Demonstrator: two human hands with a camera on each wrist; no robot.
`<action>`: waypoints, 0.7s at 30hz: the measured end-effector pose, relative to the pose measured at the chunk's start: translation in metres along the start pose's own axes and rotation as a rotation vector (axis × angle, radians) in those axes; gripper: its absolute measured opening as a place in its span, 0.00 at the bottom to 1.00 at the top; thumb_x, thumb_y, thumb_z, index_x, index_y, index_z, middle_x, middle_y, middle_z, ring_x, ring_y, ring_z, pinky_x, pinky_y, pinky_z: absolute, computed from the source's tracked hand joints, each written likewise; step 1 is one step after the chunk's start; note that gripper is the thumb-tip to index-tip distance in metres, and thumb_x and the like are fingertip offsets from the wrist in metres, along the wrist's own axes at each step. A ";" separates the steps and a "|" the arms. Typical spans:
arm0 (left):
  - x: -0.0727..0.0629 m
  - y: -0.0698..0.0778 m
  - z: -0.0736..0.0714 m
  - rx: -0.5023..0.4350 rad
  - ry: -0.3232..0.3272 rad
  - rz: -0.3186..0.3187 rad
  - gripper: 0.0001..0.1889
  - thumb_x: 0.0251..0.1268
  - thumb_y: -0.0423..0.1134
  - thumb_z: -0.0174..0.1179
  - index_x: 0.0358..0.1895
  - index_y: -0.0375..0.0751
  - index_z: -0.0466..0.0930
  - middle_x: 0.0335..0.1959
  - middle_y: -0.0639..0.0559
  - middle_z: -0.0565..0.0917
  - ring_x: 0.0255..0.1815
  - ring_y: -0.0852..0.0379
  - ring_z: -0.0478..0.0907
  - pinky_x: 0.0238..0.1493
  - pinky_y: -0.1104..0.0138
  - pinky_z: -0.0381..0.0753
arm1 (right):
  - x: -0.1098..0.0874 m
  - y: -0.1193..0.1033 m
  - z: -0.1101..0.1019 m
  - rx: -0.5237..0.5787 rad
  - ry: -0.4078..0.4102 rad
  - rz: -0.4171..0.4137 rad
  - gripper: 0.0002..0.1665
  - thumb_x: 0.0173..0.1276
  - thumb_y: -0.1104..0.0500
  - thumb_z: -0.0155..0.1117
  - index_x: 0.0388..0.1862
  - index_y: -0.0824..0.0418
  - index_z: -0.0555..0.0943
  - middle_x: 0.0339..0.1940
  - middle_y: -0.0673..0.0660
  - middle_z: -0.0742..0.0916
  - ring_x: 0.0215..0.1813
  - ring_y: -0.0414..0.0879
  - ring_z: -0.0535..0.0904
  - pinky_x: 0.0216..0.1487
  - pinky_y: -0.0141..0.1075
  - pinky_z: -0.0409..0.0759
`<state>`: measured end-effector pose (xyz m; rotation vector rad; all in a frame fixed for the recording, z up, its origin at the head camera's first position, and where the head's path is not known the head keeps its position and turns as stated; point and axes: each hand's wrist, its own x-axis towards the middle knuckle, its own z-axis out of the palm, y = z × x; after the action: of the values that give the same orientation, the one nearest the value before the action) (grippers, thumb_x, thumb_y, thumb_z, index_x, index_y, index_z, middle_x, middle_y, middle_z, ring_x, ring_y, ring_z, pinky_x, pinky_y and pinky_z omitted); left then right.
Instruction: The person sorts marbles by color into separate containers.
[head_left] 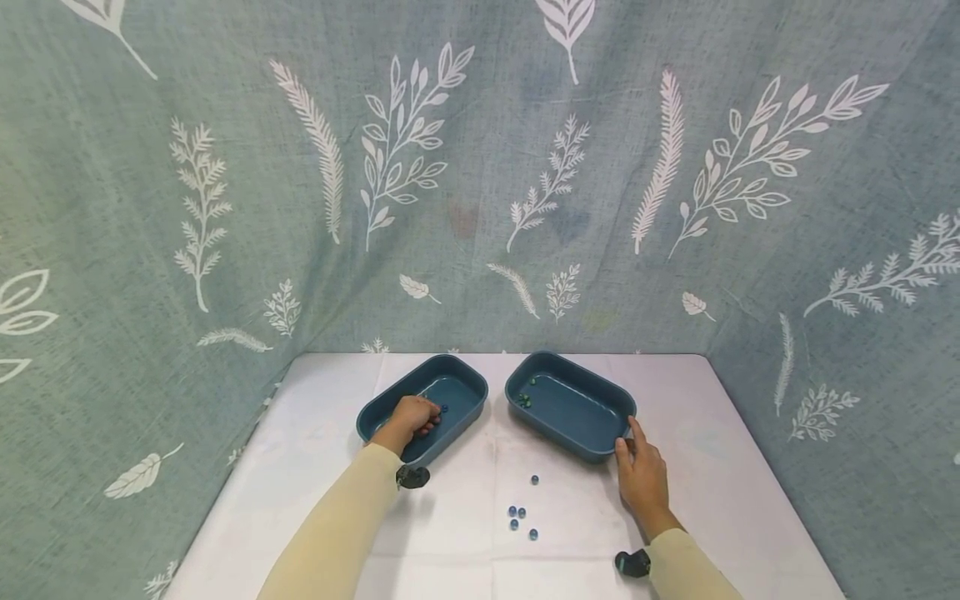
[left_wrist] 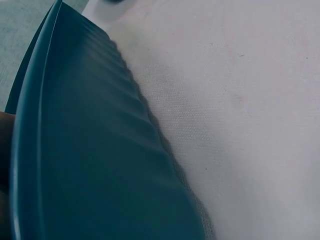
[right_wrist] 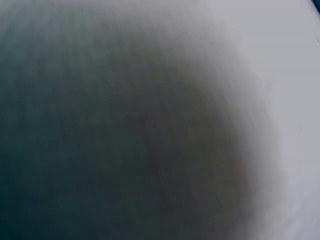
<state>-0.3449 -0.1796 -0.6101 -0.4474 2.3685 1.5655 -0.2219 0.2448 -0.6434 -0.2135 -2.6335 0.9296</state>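
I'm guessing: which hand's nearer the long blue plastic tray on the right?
Right: the right hand touches the right tray; the left hand is inside the left long blue plastic tray.

trays (head_left: 581, 412): dark teal | marbles (head_left: 533, 534): blue, green | backdrop (head_left: 465, 296): grey-green, white leaves

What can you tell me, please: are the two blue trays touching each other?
Apart: the head view shows a strip of white cloth between the left tray and the right tray.
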 end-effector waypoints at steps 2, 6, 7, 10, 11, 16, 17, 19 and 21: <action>0.001 0.000 0.000 0.019 -0.002 -0.007 0.05 0.65 0.32 0.60 0.34 0.34 0.84 0.25 0.48 0.82 0.20 0.59 0.74 0.21 0.69 0.76 | 0.000 0.001 0.000 0.004 0.002 -0.008 0.35 0.79 0.41 0.40 0.78 0.53 0.55 0.58 0.67 0.80 0.62 0.65 0.70 0.64 0.60 0.60; 0.002 0.002 0.001 0.032 0.000 -0.018 0.06 0.64 0.31 0.60 0.30 0.34 0.83 0.24 0.48 0.82 0.19 0.59 0.74 0.20 0.69 0.75 | 0.000 0.002 0.000 0.012 0.009 -0.016 0.35 0.79 0.40 0.40 0.78 0.53 0.56 0.58 0.67 0.80 0.62 0.65 0.70 0.64 0.61 0.60; 0.002 0.002 0.002 0.030 0.002 -0.019 0.06 0.63 0.31 0.60 0.30 0.34 0.83 0.24 0.48 0.82 0.18 0.59 0.73 0.19 0.69 0.74 | 0.000 0.002 0.001 0.013 0.011 -0.016 0.35 0.79 0.40 0.40 0.78 0.53 0.56 0.58 0.67 0.80 0.62 0.65 0.70 0.64 0.61 0.60; 0.001 0.004 0.002 0.026 0.008 -0.018 0.06 0.63 0.31 0.60 0.30 0.33 0.82 0.23 0.48 0.82 0.18 0.59 0.73 0.18 0.70 0.74 | 0.000 0.002 0.001 0.015 0.013 -0.020 0.35 0.79 0.40 0.40 0.78 0.53 0.56 0.58 0.66 0.81 0.62 0.65 0.70 0.63 0.61 0.61; 0.001 0.004 0.002 0.025 0.010 -0.018 0.06 0.63 0.31 0.60 0.30 0.33 0.82 0.23 0.48 0.82 0.17 0.59 0.73 0.18 0.70 0.74 | 0.000 0.002 0.001 0.016 0.014 -0.019 0.35 0.79 0.40 0.40 0.78 0.52 0.56 0.57 0.66 0.81 0.62 0.65 0.70 0.63 0.61 0.61; 0.001 0.003 0.003 0.025 0.028 -0.022 0.06 0.63 0.32 0.61 0.29 0.34 0.82 0.23 0.48 0.82 0.16 0.60 0.74 0.17 0.70 0.74 | -0.001 0.002 0.001 0.015 0.009 -0.020 0.34 0.79 0.40 0.41 0.78 0.53 0.56 0.57 0.66 0.81 0.62 0.64 0.70 0.62 0.61 0.62; 0.002 0.002 0.003 0.026 0.030 -0.021 0.06 0.64 0.32 0.61 0.29 0.34 0.82 0.22 0.48 0.82 0.16 0.60 0.74 0.17 0.70 0.74 | -0.001 0.002 0.001 0.014 0.008 -0.020 0.34 0.79 0.40 0.41 0.78 0.53 0.56 0.57 0.66 0.81 0.62 0.64 0.70 0.62 0.61 0.62; 0.002 0.002 0.003 0.029 0.033 -0.019 0.07 0.64 0.32 0.61 0.29 0.34 0.82 0.22 0.49 0.81 0.16 0.60 0.74 0.17 0.70 0.75 | -0.001 0.001 0.001 0.014 0.006 -0.018 0.34 0.79 0.41 0.41 0.78 0.53 0.56 0.57 0.66 0.81 0.62 0.64 0.70 0.62 0.61 0.62; 0.003 0.001 0.003 0.025 0.031 -0.017 0.06 0.64 0.32 0.61 0.29 0.34 0.82 0.22 0.48 0.81 0.17 0.60 0.74 0.17 0.70 0.75 | -0.001 0.001 0.000 0.010 0.008 -0.019 0.34 0.79 0.41 0.41 0.78 0.53 0.56 0.57 0.66 0.81 0.62 0.64 0.70 0.62 0.61 0.62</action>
<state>-0.3475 -0.1765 -0.6118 -0.4884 2.3981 1.5302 -0.2210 0.2454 -0.6445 -0.1890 -2.6186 0.9332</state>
